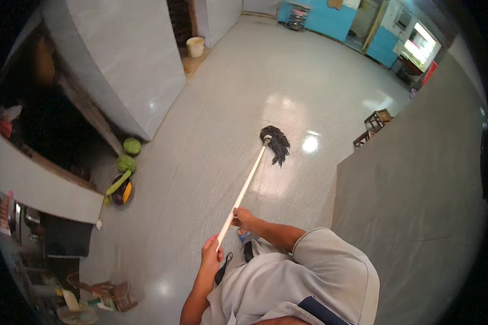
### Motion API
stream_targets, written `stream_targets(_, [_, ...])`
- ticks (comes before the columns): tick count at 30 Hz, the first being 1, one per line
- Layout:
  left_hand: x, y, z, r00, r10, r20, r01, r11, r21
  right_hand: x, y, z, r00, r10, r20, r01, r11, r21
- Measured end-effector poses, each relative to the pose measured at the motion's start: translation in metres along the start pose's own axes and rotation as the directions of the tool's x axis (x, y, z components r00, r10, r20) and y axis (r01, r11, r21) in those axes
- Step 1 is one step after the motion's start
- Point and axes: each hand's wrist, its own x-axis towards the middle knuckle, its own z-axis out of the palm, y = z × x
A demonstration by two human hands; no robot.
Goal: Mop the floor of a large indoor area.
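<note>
A string mop lies with its dark, wet-looking head (pixel 277 144) flat on the shiny grey floor (pixel 203 134), its strands trailing to the right and towards me. Its pale handle (pixel 248 183) slants down to the left, towards my body. Near the handle's upper end, my left hand (pixel 212 252) is closed around it. Farther down the handle, my right hand (pixel 242 218) grips it just in front of my body. Part of my sandalled foot (pixel 242 235) shows below the right hand.
Two green melons (pixel 126 163) and a bowl of vegetables (pixel 118 200) stand by the left doorway. A white bucket (pixel 195 46) is at a farther doorway. A grey wall (pixel 406 183) rises on the right, with small wooden stools (pixel 378 119) beyond its corner. Wooden furniture (pixel 114 294) stands lower left.
</note>
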Motion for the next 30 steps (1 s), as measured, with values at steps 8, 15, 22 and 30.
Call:
stream_targets(8, [0.095,0.062,0.038,0.983,-0.016,0.182,-0.031,0.966,0.256,0.002,-0.041,0.037,0.967,0.000,0.255,-0.083,0.946,0.314])
stream_targets(15, [0.081,0.072,-0.020,0.983,-0.025,0.179,-0.032,0.952,0.304,0.023,-0.017,0.063,0.944,0.095,0.315,-0.144,0.980,0.135])
stream_targets(22, [-0.016,0.060,-0.137,1.000,-0.001,-0.003,0.001,0.985,0.175,-0.008,0.074,0.128,0.818,0.202,0.539,-0.219,0.975,-0.033])
stream_targets(30, [-0.184,0.056,-0.259,0.969,0.002,-0.245,0.038,0.987,0.156,0.002,0.148,0.168,0.727,0.464,0.506,-0.427,0.883,-0.195])
